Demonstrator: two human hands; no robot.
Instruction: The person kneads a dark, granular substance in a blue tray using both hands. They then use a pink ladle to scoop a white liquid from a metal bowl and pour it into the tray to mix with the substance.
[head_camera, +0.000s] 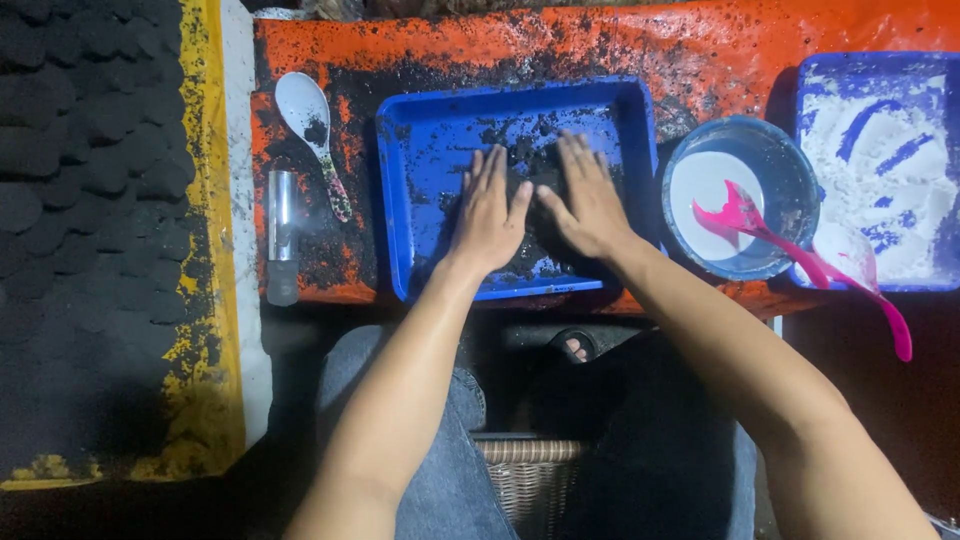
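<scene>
On an orange counter grimy with black powder, the left hand and right hand lie flat, fingers spread, their grip holding nothing, pressing dark material inside a blue tray, beside dark mats.

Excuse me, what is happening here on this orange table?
A person presses both flat hands, left hand and right hand, onto dark powder in a blue tray. To the left lie a white spoon and a metal tube. To the right stands a bowl of white powder with a pink spoon, beside a second blue tray.
</scene>
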